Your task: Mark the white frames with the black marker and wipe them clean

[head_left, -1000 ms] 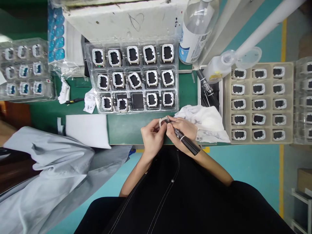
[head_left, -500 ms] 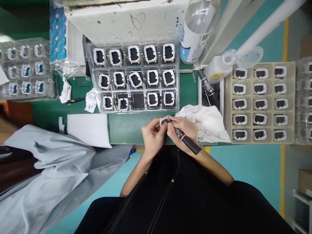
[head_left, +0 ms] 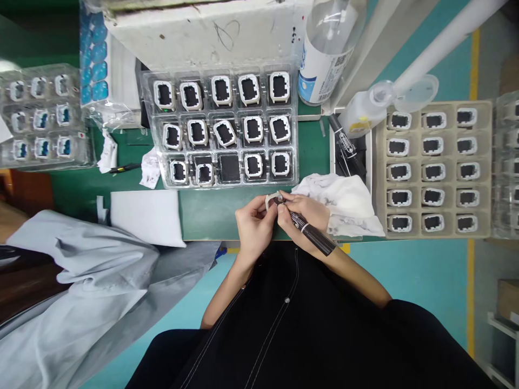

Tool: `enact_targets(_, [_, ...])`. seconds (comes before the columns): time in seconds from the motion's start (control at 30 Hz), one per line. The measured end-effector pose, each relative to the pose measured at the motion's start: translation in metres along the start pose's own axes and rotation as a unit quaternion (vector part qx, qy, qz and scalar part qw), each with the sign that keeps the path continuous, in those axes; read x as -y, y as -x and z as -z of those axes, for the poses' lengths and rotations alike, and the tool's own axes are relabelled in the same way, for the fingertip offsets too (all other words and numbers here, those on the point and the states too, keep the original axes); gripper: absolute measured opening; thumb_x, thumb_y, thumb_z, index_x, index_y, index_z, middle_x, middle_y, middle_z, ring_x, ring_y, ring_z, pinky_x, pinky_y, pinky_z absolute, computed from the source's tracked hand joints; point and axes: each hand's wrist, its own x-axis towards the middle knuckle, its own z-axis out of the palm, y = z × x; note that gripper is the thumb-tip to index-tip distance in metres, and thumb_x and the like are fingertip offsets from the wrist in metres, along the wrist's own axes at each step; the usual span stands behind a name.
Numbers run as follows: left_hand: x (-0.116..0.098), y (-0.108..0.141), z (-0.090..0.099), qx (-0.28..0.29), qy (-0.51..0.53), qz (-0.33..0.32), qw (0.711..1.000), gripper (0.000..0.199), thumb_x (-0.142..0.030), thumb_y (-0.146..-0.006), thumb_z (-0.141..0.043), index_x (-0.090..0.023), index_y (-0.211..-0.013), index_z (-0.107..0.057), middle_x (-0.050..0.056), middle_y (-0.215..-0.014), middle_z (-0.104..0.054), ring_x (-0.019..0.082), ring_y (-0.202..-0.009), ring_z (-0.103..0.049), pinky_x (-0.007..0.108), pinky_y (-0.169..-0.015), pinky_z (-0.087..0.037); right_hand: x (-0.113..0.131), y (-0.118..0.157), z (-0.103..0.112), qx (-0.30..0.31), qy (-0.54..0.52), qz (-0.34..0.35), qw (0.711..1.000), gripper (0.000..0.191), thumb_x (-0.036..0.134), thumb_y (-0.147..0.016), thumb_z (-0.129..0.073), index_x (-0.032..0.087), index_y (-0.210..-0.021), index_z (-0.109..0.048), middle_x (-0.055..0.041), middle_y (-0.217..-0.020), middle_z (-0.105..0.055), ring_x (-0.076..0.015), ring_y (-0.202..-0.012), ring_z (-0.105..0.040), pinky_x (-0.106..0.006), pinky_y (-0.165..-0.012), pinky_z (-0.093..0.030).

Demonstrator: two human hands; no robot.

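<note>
Close to the table's front edge, my left hand (head_left: pixel 255 224) pinches a small white watch-case frame (head_left: pixel 269 200), partly covered by my fingers. My right hand (head_left: pixel 306 216) grips a black marker pen (head_left: pixel 312 233), its tip end pointed at the frame and its rear end slanting down to the right. The exact spot where the tip meets the frame is hidden by my fingers. Beyond my hands stands a clear plastic tray (head_left: pixel 239 109) of similar white frames, with one bare pocket in its nearest row. A crumpled white cloth (head_left: pixel 344 202) lies against my right hand.
At right, a beige tray (head_left: pixel 413 183) holds more frames, beside a white box of markers (head_left: pixel 346 146) and a squeeze bottle (head_left: pixel 365 111). A large clear bottle (head_left: pixel 326 59) stands behind. Left are a folded white cloth (head_left: pixel 146 216) and a co-worker's grey sleeve (head_left: pixel 81 243).
Almost nothing differs. Both hands keep the frame and marker in nearly the same place, while the whole view shifts very slightly.
</note>
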Motion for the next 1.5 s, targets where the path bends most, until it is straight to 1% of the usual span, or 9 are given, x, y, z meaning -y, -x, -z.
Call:
enact_targets(0.13, [0.001, 0.0, 0.0, 0.001, 0.0, 0.004, 1.0, 0.032, -0.047, -0.092, -0.096, -0.017, -0.101, -0.092, 0.007, -0.09, -0.088, 0.019, -0.078, -0.079, 0.025, -0.07, -0.061, 0.001, -0.004, 0.0, -0.01, -0.001, 0.028, 1.0, 0.016, 0.015, -0.11, -0.074, 0.029, -0.104, -0.069, 0.0, -0.087, -0.085, -0.0208, -0.088, -0.091, -0.033, -0.089, -0.079])
enact_targets(0.27, [0.003, -0.001, 0.001, 0.004, 0.013, 0.008, 1.0, 0.03, -0.046, -0.092, -0.096, -0.017, -0.101, -0.091, 0.007, -0.092, -0.089, 0.019, -0.079, -0.08, 0.026, -0.073, -0.062, 0.002, -0.005, 0.0, -0.021, -0.017, 0.018, 0.999, 0.018, 0.012, -0.108, -0.077, 0.028, -0.106, -0.069, -0.0011, -0.091, -0.086, -0.0219, -0.101, -0.093, -0.03, -0.097, -0.078])
enact_targets(0.53, [0.004, -0.001, 0.001, 0.007, 0.019, 0.009, 1.0, 0.03, -0.046, -0.093, -0.097, -0.018, -0.102, -0.092, 0.008, -0.094, -0.089, 0.02, -0.083, -0.081, 0.027, -0.075, -0.064, 0.003, -0.001, 0.002, -0.013, 0.004, -0.007, 1.0, 0.015, 0.016, -0.108, -0.076, 0.029, -0.102, -0.071, 0.0005, -0.095, -0.088, -0.0247, -0.107, -0.093, -0.036, -0.094, -0.081])
enact_targets(0.8, [0.001, -0.001, 0.001, 0.009, 0.016, 0.007, 1.0, 0.027, -0.042, -0.093, -0.096, -0.018, -0.102, -0.092, 0.008, -0.094, -0.089, 0.02, -0.083, -0.082, 0.026, -0.075, -0.065, 0.0, -0.001, 0.0, -0.028, -0.014, 0.004, 1.0, 0.015, 0.015, -0.107, -0.076, 0.028, -0.101, -0.072, 0.0013, -0.093, -0.087, -0.0236, -0.105, -0.093, -0.035, -0.095, -0.08])
enact_targets(0.93, [-0.008, -0.003, 0.002, 0.018, 0.033, 0.03, 0.999, 0.03, -0.043, -0.085, -0.103, -0.017, -0.097, -0.091, 0.008, -0.091, -0.089, 0.02, -0.079, -0.081, 0.028, -0.074, -0.068, 0.004, 0.001, 0.003, -0.023, -0.048, -0.02, 0.998, 0.021, 0.009, -0.102, -0.078, 0.029, -0.105, -0.073, 0.0025, -0.095, -0.088, -0.0244, -0.11, -0.093, -0.037, -0.097, -0.08])
enact_targets(1.1, [-0.01, -0.008, 0.011, 0.066, 0.075, 0.082, 0.992, 0.039, -0.049, -0.081, -0.108, -0.018, -0.099, -0.091, 0.008, -0.091, -0.089, 0.021, -0.071, -0.082, 0.032, -0.07, -0.07, 0.006, 0.0, 0.003, -0.032, -0.082, -0.006, 0.996, 0.017, 0.014, -0.103, -0.077, 0.03, -0.106, -0.072, 0.0024, -0.093, -0.088, -0.0279, -0.109, -0.094, -0.044, -0.092, -0.083])
enact_targets(1.27, [-0.008, -0.014, 0.02, 0.104, 0.102, 0.083, 0.986, 0.042, -0.053, -0.083, -0.108, -0.019, -0.102, -0.092, 0.009, -0.092, -0.09, 0.022, -0.075, -0.084, 0.033, -0.076, -0.072, 0.002, 0.0, 0.003, -0.017, -0.124, 0.013, 0.992, 0.017, 0.014, -0.103, -0.077, 0.029, -0.107, -0.071, 0.0036, -0.087, -0.087, -0.0275, -0.102, -0.094, -0.048, -0.096, -0.084])
enact_targets(1.37, [-0.008, -0.016, 0.023, 0.115, 0.111, 0.079, 0.984, 0.039, -0.052, -0.083, -0.108, -0.02, -0.099, -0.092, 0.008, -0.089, -0.089, 0.022, -0.078, -0.084, 0.034, -0.078, -0.073, 0.001, -0.001, 0.005, 0.018, -0.121, 0.014, 0.992, 0.013, 0.018, -0.104, -0.075, 0.03, -0.1, -0.07, 0.0064, -0.076, -0.082, -0.0225, -0.085, -0.092, -0.05, -0.097, -0.084])
enact_targets(1.5, [-0.01, -0.017, 0.024, 0.11, 0.108, 0.095, 0.983, 0.039, -0.052, -0.08, -0.109, -0.02, -0.094, -0.092, 0.009, -0.088, -0.089, 0.02, -0.067, -0.08, 0.033, -0.067, -0.07, 0.003, -0.004, 0.005, 0.0, -0.134, 0.048, 0.99, 0.019, 0.015, -0.103, -0.075, 0.031, -0.106, -0.066, 0.0088, -0.08, -0.082, -0.018, -0.072, -0.086, -0.051, -0.096, -0.085])
